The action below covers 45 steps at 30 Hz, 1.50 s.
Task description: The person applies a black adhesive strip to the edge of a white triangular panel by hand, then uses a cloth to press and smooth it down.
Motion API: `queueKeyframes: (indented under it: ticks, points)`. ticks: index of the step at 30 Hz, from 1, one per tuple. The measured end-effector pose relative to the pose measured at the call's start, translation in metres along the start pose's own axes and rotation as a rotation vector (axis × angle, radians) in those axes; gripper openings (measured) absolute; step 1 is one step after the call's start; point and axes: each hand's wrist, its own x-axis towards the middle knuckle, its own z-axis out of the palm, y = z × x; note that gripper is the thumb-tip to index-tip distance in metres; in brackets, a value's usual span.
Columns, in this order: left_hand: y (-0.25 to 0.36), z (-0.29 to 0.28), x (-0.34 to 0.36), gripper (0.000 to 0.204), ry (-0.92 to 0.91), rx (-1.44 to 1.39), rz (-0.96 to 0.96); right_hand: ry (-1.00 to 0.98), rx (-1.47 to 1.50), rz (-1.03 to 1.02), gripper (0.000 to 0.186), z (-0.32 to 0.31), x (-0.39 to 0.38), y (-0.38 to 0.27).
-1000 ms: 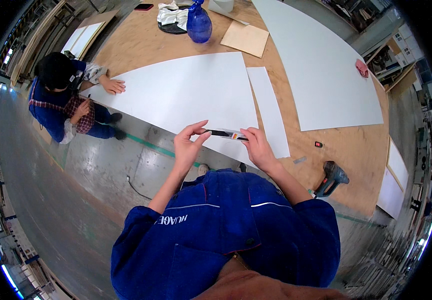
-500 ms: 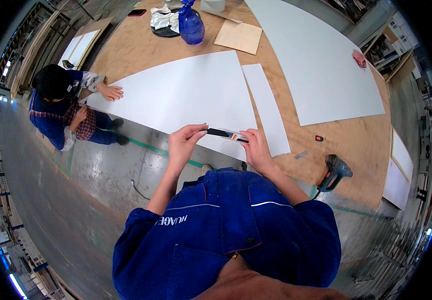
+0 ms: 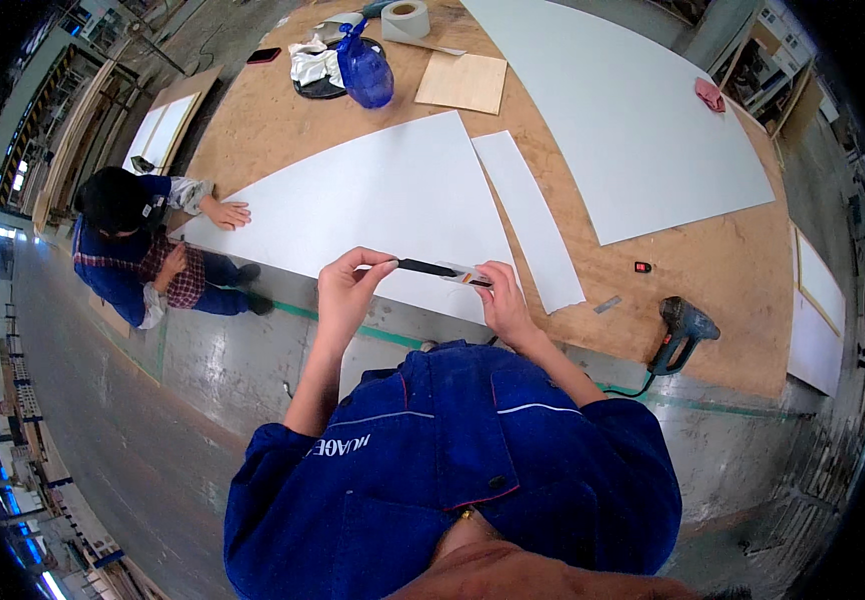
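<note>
1. slim black tool (image 3: 428, 267) spans the space between a worker's two bare hands, seen above the near edge of a tapering white panel (image 3: 373, 190); its right part meets a clear, orange-marked sleeve (image 3: 466, 278), though whether inside or against it cannot be told.
2. left hand (image 3: 351, 288) pinches the tool's left end narrowly, between thumb and fingers.
3. right hand (image 3: 505, 302) grips the sleeve's right end, fingers curled close with little gap.
4. the tool looks light and stiff, and its left end seems the sound place to hold; the sleeve appears thin, smooth and perhaps slippery, better taken in a flat pinch at its right end. any sharp edge is too small to make out.
5. to the right, a narrow white strip (image 3: 530, 222) and a heat gun (image 3: 686, 335) lie on the wooden table (image 3: 723, 375); at left, a co-worker's hand (image 3: 228, 213) rests on the panel.
</note>
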Motion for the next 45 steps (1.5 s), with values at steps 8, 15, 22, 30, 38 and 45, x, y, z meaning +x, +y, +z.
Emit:
queueKeyframes:
  ticks: [8,15,22,30,38,45]
  points:
    - [0.023,0.016,0.004,0.005,-0.016,0.136,0.167,0.049,0.049,0.028,0.035,0.000,-0.002,0.002]
    - [-0.001,0.018,0.016,0.004,-0.086,-0.189,0.041,0.013,0.166,0.110,0.033,-0.002,-0.002,0.004]
    - [0.014,0.026,0.015,0.003,-0.043,-0.099,0.077,-0.054,0.355,0.222,0.030,-0.008,0.003,-0.009]
    - [0.031,0.014,0.024,0.005,-0.013,-0.232,0.014,0.024,0.316,0.240,0.028,-0.010,-0.004,0.013]
    - [-0.015,0.010,0.019,0.008,-0.019,-0.637,-0.189,0.204,0.041,0.531,0.024,-0.013,-0.057,0.089]
    - [-0.042,0.026,0.020,0.008,-0.084,-0.645,-0.255,0.209,-0.647,0.772,0.024,-0.094,-0.137,0.156]
